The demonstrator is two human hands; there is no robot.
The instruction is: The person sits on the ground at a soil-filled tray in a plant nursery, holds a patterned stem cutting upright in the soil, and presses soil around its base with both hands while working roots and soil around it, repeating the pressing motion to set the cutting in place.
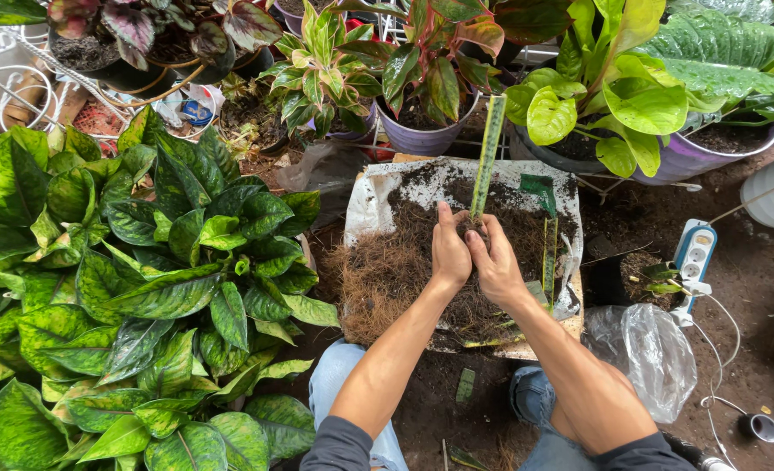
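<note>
My left hand [449, 249] and my right hand [495, 262] meet around the base of a long, narrow, mottled green leaf cutting [489, 148]. The leaf stands nearly upright between my fingers. Dark soil and roots cling at its base. Below my hands lies a white sack sheet [378, 196] spread on the ground, covered with brown fibrous mulch [387, 279] and dark soil. A second, smaller green cutting [549, 253] lies on the sheet just right of my right hand.
A large bush of speckled green leaves [134, 288] fills the left. Potted plants [422, 78] line the back, with a purple pot [701, 153] at right. A white power strip [694, 253], a clear plastic bag [649, 349] and a small black pot [618, 279] sit right.
</note>
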